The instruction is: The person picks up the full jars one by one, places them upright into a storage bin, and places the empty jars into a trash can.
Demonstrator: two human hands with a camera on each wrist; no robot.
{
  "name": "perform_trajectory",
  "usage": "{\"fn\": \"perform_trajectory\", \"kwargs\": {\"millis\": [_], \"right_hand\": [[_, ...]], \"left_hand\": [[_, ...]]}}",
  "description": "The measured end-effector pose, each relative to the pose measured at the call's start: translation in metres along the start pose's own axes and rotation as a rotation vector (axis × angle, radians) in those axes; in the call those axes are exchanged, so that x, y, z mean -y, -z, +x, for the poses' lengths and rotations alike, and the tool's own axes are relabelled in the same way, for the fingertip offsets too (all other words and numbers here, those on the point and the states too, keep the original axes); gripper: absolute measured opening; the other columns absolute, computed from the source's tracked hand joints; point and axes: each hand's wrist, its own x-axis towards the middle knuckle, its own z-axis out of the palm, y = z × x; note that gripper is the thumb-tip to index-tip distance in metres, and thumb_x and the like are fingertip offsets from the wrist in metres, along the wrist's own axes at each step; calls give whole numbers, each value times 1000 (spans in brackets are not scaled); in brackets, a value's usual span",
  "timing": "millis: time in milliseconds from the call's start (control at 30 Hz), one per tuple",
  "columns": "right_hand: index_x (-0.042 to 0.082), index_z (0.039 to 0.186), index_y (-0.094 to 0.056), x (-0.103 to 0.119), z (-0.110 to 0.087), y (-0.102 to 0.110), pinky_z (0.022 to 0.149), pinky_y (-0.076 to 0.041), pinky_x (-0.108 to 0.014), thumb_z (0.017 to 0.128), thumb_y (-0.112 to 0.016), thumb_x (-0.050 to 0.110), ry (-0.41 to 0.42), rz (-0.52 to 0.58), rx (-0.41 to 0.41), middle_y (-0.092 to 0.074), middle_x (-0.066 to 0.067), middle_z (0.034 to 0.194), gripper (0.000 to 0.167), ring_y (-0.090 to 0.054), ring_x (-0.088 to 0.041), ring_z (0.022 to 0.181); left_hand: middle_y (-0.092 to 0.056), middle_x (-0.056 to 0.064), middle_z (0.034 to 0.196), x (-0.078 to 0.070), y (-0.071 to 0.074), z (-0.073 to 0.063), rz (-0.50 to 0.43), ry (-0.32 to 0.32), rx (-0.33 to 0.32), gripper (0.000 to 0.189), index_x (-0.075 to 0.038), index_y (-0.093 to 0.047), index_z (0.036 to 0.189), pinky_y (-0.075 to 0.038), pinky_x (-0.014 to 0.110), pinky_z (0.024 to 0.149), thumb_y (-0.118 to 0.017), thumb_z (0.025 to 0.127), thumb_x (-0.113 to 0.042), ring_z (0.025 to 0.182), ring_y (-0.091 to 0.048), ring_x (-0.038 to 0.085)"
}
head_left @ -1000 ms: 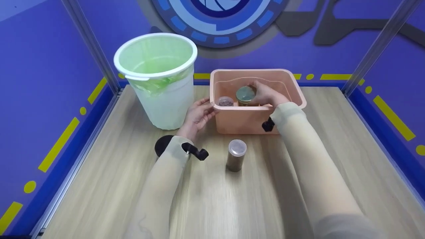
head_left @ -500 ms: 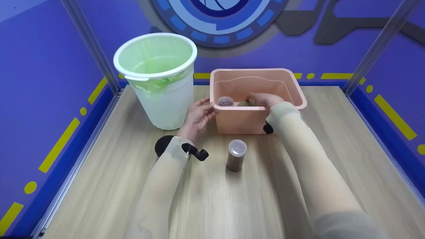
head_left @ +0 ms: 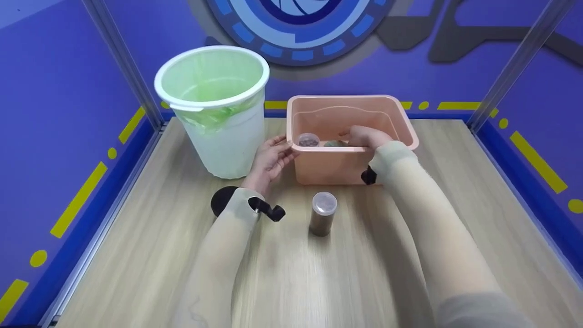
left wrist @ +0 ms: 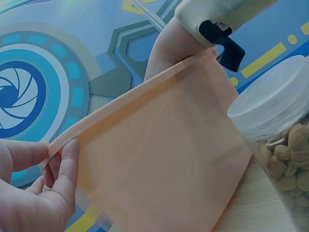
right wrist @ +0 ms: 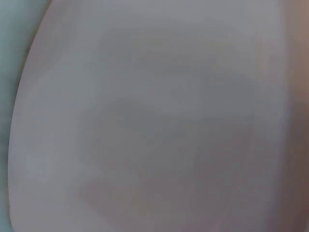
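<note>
My left hand (head_left: 272,157) pinches the rim of the pink plastic bin (head_left: 339,166) at its front left corner. In the left wrist view, the thumb and fingers of the left hand (left wrist: 43,188) lie on both sides of that rim. Inside the bin, my right hand (head_left: 366,135) reaches down beside a jar with a greenish lid (head_left: 335,143). The front wall hides the thumb and most of the jar, so I cannot tell whether the fingers still hold it. Left of it stands a clear-lidded jar (head_left: 308,140) with dark contents.
A clear-lidded jar (head_left: 323,214) of nuts stands upright on the table in front of the bin. The left wrist view shows the nut jar (left wrist: 285,140) up close. Left of the bin is a white bucket (head_left: 223,146) with a green liner. The right wrist view is blurred.
My right hand has lowered the greenish-lidded jar into the bin, until only part of the lid shows above the front rim. The left hand has stayed on the rim.
</note>
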Motion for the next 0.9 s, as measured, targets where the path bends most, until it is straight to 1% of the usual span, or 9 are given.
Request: {"fn": "perform_trajectory", "kwargs": {"millis": [67, 167, 333, 433, 500, 567, 667, 800, 900], "right_hand": [[10, 153, -48, -4, 7, 6, 118, -46, -47, 88, -52, 0, 116, -194, -58, -44, -11, 162, 65, -49, -28, 138], [5, 150, -49, -3, 6, 11, 114, -50, -50, 92, -55, 5, 200, -210, -141, -50, -18, 157, 58, -54, -33, 134], [3, 146, -53, -3, -19, 10, 113, -50, -52, 101, -58, 12, 375, -11, -351, -58, -24, 146, 46, -57, -40, 133], [-1, 139, -58, -7, -39, 1, 108, -55, -41, 101, -61, 9, 527, 163, -478, -64, -24, 138, 39, -64, -35, 125], [-3, 135, -60, -12, -53, -9, 99, -58, -31, 100, -63, 6, 615, 283, -509, -68, -22, 132, 36, -69, -26, 117], [-4, 132, -61, -20, -66, -21, 88, -60, -23, 99, -64, 4, 685, 398, -504, -73, -17, 125, 34, -72, -17, 107], [-9, 132, -58, -36, -81, -42, 79, -61, -19, 98, -63, -2, 780, 553, -413, -75, -12, 121, 34, -73, -13, 102], [-15, 138, -48, -61, -87, -71, 93, -61, -26, 96, -61, -8, 914, 622, -201, -68, -20, 132, 44, -70, -26, 116], [-12, 146, -41, -77, -84, -94, 105, -57, -33, 91, -68, -7, 920, 572, -64, -58, -23, 146, 61, -62, -29, 130]], "left_hand": [[-43, 29, 157, 0, 1, 0, -2, -1, 7, 48, 5, -45, 148, -66, 27, 77, -54, 101, 8, 143, -47, 44], [-44, 29, 156, 0, 2, 0, 3, -6, 8, 48, 5, -46, 148, -66, 27, 78, -53, 101, 9, 143, -46, 44], [-44, 28, 156, -1, 2, 0, 10, -7, 3, 47, 4, -48, 147, -66, 28, 78, -55, 100, 8, 140, -49, 43], [-45, 28, 156, 0, 1, 0, 18, -6, 0, 47, 5, -48, 146, -66, 27, 77, -55, 100, 8, 128, -56, 37], [-46, 27, 155, 0, 2, 0, 17, -1, -12, 47, 4, -49, 146, -66, 26, 76, -56, 100, 8, 123, -58, 35], [-47, 27, 154, 1, 2, -1, 13, 2, -22, 46, 4, -50, 145, -66, 27, 76, -57, 99, 8, 125, -59, 36], [-47, 27, 155, 1, 3, -1, 9, 5, -25, 47, 2, -51, 145, -66, 29, 80, -58, 99, 7, 136, -54, 40], [-47, 27, 155, 1, 2, -1, 7, 6, -10, 47, 3, -50, 146, -66, 30, 83, -57, 100, 7, 140, -50, 42], [-51, 26, 151, 0, 2, 0, 7, 6, -23, 46, 2, -51, 145, -66, 30, 83, -57, 100, 7, 130, -57, 38]]}}
